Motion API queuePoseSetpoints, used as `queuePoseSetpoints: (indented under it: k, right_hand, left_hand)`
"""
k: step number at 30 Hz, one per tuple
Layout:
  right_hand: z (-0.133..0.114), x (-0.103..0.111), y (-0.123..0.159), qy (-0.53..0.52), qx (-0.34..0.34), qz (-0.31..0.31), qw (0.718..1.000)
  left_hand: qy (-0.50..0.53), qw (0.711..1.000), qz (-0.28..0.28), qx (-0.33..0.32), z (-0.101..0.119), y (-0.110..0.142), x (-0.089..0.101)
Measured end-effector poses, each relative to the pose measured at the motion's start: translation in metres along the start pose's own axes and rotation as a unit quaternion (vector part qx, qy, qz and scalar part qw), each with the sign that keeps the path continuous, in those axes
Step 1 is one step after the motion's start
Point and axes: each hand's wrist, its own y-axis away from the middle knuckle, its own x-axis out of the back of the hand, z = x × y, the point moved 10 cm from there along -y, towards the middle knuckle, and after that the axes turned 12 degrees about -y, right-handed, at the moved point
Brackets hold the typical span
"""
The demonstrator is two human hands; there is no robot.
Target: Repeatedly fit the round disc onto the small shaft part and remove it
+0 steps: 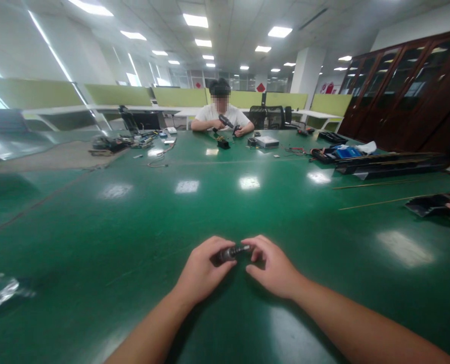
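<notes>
Over the near part of the green table [145, 217], I'm grasping a dark cylindrical tool [228, 254] in my left hand [200, 268], thumb and fingers wrapping its thick end, likely to steady it while leaving the slim tip exposed. My right hand [276, 268] is curling at that tip, thumb standing apart; I can't tell whether its fingers are pinching or merely touching. The tool is lying between my hands, pointing rightward. At the table's far side, a person [210, 114] is handling a dark power tool [226, 121].
</notes>
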Motion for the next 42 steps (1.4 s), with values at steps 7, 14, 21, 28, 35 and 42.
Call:
queuePoseSetpoints:
  k: [7,14,21,28,35,42]
  right_hand:
    - [0.009,0.001,0.001,-0.108,-0.043,0.010,0.993]
    - [0.005,-0.003,0.000,-0.074,-0.037,-0.001,0.997]
    - [0.004,-0.001,0.002,-0.053,-0.018,0.008,0.998]
    - [0.000,0.004,0.001,-0.059,-0.023,0.009,0.998]
    - [0.001,0.005,0.002,-0.028,-0.029,0.007,0.999]
    - [0.004,0.003,0.001,-0.069,-0.043,0.008,0.997]
  left_hand:
    - [0.014,1.000,-0.025,-0.009,0.003,0.003,-0.008]
    - [0.016,1.000,-0.018,-0.001,0.000,0.004,-0.008]
    - [0.028,0.999,-0.023,-0.028,0.012,0.002,-0.003]
    - [0.013,0.999,-0.023,-0.028,0.013,0.002,-0.003]
    - [-0.006,0.999,-0.034,0.000,0.006,0.003,-0.005]
    - [-0.007,0.999,-0.039,0.030,0.000,0.004,-0.007]
